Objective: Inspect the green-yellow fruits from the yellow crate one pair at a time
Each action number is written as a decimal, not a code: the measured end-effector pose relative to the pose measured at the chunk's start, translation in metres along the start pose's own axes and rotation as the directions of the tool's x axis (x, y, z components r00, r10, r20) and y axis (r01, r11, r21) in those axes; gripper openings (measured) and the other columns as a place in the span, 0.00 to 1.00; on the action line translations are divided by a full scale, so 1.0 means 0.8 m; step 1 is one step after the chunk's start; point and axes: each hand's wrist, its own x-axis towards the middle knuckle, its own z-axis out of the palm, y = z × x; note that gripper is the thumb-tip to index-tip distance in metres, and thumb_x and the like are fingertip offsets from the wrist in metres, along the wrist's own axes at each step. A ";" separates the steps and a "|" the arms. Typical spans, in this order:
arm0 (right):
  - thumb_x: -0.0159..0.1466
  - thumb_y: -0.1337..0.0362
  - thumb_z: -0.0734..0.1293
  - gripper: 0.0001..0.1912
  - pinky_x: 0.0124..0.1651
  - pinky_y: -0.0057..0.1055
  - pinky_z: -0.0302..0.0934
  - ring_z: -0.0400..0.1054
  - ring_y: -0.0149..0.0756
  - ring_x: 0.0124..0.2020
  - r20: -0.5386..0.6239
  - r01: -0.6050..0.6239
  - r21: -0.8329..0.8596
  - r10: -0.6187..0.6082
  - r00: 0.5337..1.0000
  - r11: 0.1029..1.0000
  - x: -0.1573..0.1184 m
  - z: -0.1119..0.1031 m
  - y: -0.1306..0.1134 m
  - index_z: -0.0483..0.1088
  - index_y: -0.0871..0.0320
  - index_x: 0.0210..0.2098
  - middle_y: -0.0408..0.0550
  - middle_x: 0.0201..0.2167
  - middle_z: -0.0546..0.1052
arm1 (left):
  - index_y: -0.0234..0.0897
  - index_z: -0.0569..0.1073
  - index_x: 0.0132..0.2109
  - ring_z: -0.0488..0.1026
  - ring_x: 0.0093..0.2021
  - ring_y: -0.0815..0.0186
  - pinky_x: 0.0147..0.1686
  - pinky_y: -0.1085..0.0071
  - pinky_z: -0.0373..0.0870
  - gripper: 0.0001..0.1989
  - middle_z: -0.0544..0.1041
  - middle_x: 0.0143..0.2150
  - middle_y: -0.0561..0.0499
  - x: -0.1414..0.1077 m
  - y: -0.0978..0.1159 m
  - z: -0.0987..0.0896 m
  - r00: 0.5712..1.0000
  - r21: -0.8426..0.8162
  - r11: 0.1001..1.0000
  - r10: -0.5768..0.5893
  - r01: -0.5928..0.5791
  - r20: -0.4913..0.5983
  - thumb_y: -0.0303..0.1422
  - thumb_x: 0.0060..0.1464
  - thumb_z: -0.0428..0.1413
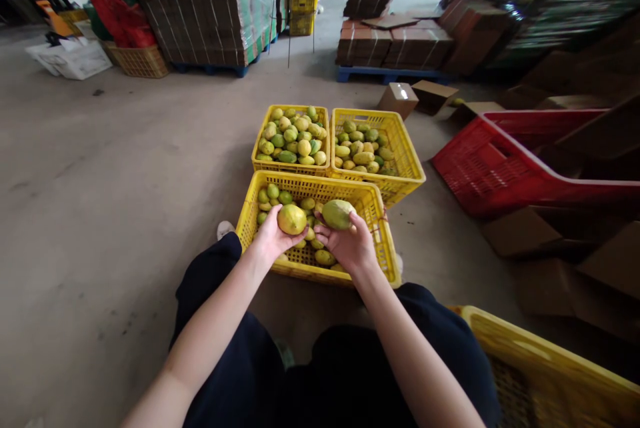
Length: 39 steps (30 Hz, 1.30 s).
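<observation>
My left hand [271, 239] cups a yellow oval fruit [292, 220], which looks like a small papaya. A greener, longer fruit [337, 214] of the same sort rests in my right hand [351, 248], its thumb along the side. Both hands are above the near yellow crate [243, 231], partly filled with more such fruit. Behind it stand two more yellow crates: the left crate [256, 141] is heaped with yellow and green fruit, and the right crate [407, 148] holds a lower pile toward its left side. My forearms and hands hide some of the near crate's contents.
A red crate [465, 165] stands at the right among open cardboard boxes [525, 231]. Another yellow crate [540, 348] sits at my lower right. Farther back are flattened cardboard stacks [395, 45] on a blue pallet [367, 73] and a tall wrapped stack [195, 8].
</observation>
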 end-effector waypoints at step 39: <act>0.48 0.36 0.62 0.40 0.31 0.36 0.70 0.73 0.43 0.29 -0.139 -0.086 0.177 0.112 0.984 0.980 -0.007 0.013 -0.004 0.70 0.64 0.46 0.61 0.35 0.79 | 0.31 0.72 0.44 0.78 0.41 0.58 0.38 0.70 0.78 0.10 0.77 0.38 0.43 -0.032 0.000 0.012 0.938 0.045 0.970 0.219 -0.239 0.269 0.29 0.54 0.58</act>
